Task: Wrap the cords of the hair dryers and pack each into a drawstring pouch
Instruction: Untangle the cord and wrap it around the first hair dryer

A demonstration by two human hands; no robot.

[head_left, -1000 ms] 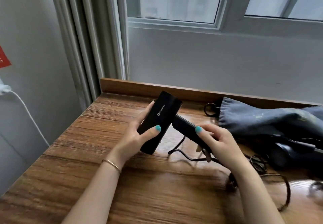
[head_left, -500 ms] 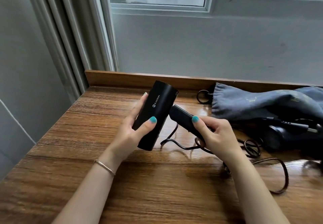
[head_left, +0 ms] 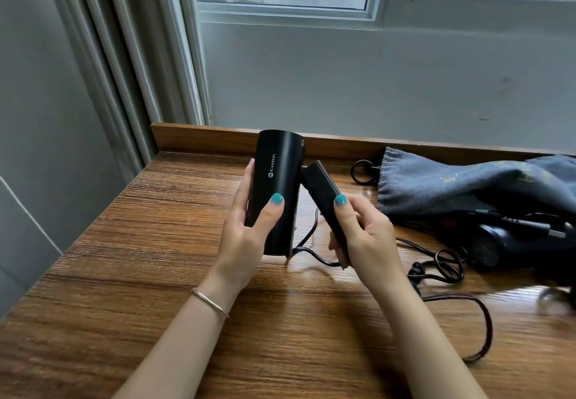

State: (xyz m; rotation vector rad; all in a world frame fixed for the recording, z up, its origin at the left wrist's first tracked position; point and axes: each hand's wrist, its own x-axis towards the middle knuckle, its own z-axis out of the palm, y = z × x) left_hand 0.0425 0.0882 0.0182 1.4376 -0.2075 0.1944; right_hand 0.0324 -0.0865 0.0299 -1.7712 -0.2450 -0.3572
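A black hair dryer (head_left: 277,180) is held upright above the wooden table (head_left: 124,274). My left hand (head_left: 249,230) grips its barrel, thumb across the front. My right hand (head_left: 364,236) grips its folding handle (head_left: 321,193), which is angled close to the barrel. Its black cord (head_left: 314,253) hangs from the handle's end down to the table and trails right in loose coils (head_left: 442,266). A grey drawstring pouch (head_left: 436,186) lies at the back right, with a second dark hair dryer (head_left: 511,242) in front of it.
A raised wooden lip (head_left: 202,136) runs along the table's back edge under the window wall. The pouch's dark drawstring loop (head_left: 363,172) lies beside its mouth. A brown cord loop (head_left: 480,330) curves over the table at the right. The table's left edge drops off beside a grey wall.
The barrel has been turned from tilted to nearly upright. The handle has been folded in closer to the barrel.
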